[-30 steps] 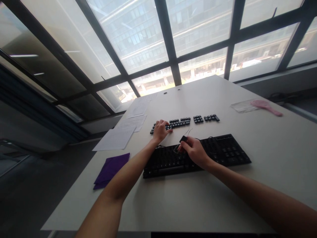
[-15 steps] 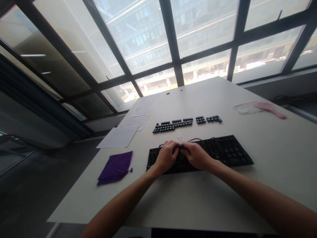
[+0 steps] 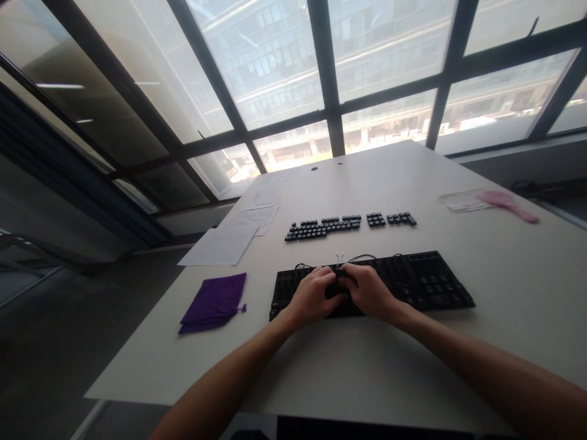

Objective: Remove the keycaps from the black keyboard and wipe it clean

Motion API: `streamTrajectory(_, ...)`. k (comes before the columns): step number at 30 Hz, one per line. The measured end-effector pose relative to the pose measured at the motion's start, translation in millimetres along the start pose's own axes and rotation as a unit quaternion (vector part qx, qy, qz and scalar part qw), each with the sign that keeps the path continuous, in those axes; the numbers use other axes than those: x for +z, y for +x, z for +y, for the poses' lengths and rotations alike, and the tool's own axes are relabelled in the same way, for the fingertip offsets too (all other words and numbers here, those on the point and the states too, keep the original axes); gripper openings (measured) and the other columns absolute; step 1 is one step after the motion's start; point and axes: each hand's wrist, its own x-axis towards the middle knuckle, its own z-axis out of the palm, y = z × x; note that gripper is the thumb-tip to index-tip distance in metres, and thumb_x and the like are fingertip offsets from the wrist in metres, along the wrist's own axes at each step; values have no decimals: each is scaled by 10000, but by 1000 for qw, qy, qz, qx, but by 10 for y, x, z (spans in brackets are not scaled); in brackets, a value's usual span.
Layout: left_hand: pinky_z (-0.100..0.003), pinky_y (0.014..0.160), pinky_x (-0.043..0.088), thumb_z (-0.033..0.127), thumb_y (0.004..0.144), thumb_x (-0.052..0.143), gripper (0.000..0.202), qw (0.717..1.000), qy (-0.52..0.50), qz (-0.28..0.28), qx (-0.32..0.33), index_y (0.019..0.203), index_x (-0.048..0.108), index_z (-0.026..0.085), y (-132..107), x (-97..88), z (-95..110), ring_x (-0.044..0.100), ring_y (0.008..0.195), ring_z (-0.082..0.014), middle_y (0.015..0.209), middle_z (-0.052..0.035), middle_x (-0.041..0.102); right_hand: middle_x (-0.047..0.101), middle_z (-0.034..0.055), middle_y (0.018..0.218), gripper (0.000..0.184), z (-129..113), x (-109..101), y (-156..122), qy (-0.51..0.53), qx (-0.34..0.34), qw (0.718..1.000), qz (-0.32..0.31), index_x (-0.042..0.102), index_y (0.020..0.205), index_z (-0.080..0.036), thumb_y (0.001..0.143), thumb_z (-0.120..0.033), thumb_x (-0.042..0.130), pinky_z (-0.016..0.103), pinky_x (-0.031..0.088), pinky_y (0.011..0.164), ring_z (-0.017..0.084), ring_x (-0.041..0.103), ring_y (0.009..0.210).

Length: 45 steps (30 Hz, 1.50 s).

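A black keyboard (image 3: pixel 424 281) lies in front of me on the white desk, its middle covered by my hands. My left hand (image 3: pixel 316 293) and my right hand (image 3: pixel 369 290) meet over it, both closed around the dark base of a keycap puller (image 3: pixel 340 259). Its two thin metal wires stick up between my fingertips. Whether a keycap sits in my fingers is hidden. Beyond the keyboard, loose black keycaps (image 3: pixel 323 228) stand in rows, with smaller groups of keycaps (image 3: pixel 376 219) to their right.
A purple drawstring pouch (image 3: pixel 213 304) lies left of the keyboard. Several paper sheets (image 3: pixel 220 246) run along the desk's left edge. At the right are a pink hairbrush-shaped object (image 3: pixel 507 203) and a clear plastic bag (image 3: pixel 458 200). Behind the desk stand large windows (image 3: pixel 275 55).
My left thumb has shifted lower, away from the other fingertips. Both hands stay together around the keycap puller. The view has tilted slightly.
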Motion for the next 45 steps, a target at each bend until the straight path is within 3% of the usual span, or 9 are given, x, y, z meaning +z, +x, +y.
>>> streamTrajectory(7, -339, 859, 512, 236, 826, 739, 145, 994, -87, 58, -22, 968, 715, 246, 10, 21, -47, 637, 923, -202, 964, -42, 693, 681, 17, 712, 167, -5, -62, 46, 93, 43, 994, 41, 617, 739, -198, 891, -220, 551, 292, 441, 644, 189, 614, 679)
streamTrajectory(13, -317, 747, 520, 226, 795, 770, 202, 987, -51, 142, -56, 969, 668, 237, -30, 25, -26, 614, 785, -182, 851, -13, 669, 718, 34, 793, 127, -24, -44, 46, 142, 58, 988, 36, 632, 938, -215, 936, -293, 531, 310, 473, 686, 210, 651, 725)
streamTrajectory(20, -362, 901, 503, 171, 905, 625, 217, 990, 7, 127, 58, 1111, 628, 240, -47, 83, -80, 573, 1024, -213, 1093, -71, 589, 655, 6, 713, 129, 10, -37, 59, 116, 43, 992, 38, 593, 823, -200, 918, -267, 536, 272, 431, 636, 174, 593, 674)
streamTrajectory(24, -377, 876, 507, 170, 916, 610, 220, 987, 25, 128, 95, 1119, 661, 237, -54, 116, -81, 558, 998, -217, 1053, -73, 583, 620, -7, 691, 144, -1, -39, 56, 81, 23, 996, 40, 576, 769, -191, 902, -227, 533, 269, 395, 622, 156, 549, 656)
streamTrajectory(28, -338, 829, 519, 193, 872, 682, 170, 986, -41, 137, 87, 1040, 697, 217, -21, 61, -9, 588, 936, -199, 998, -64, 615, 625, 0, 681, 168, -7, -33, 62, 81, 38, 994, 56, 577, 747, -189, 903, -239, 538, 273, 395, 615, 164, 562, 654)
streamTrajectory(33, -243, 638, 497, 172, 818, 715, 170, 987, -52, 153, -8, 985, 721, 203, 331, -164, -174, 586, 702, -124, 968, -33, 682, 698, 29, 749, 161, -4, -42, 84, 129, 74, 986, 75, 619, 815, -182, 923, -268, 538, 277, 433, 640, 179, 632, 688)
streamTrajectory(36, -264, 695, 508, 170, 785, 739, 139, 990, 34, 123, -53, 923, 736, 185, 653, -213, -470, 607, 693, -137, 861, -18, 714, 713, 33, 755, 159, -9, -49, 84, 127, 76, 987, 70, 634, 818, -180, 922, -259, 543, 274, 434, 638, 176, 642, 682)
streamTrajectory(40, -309, 796, 518, 201, 800, 736, 92, 992, 111, 45, -37, 888, 755, 177, 967, -141, -789, 647, 772, -175, 867, -37, 731, 715, 26, 744, 170, -8, -45, 77, 124, 75, 987, 67, 629, 780, -184, 918, -233, 543, 273, 436, 654, 172, 646, 689)
streamTrajectory(45, -334, 880, 496, 164, 821, 705, 103, 990, 142, 24, -6, 897, 774, 167, 1150, -53, -916, 639, 893, -212, 922, -79, 702, 706, 22, 734, 166, 10, -47, 82, 133, 74, 986, 62, 628, 777, -185, 916, -218, 543, 268, 437, 648, 170, 642, 681)
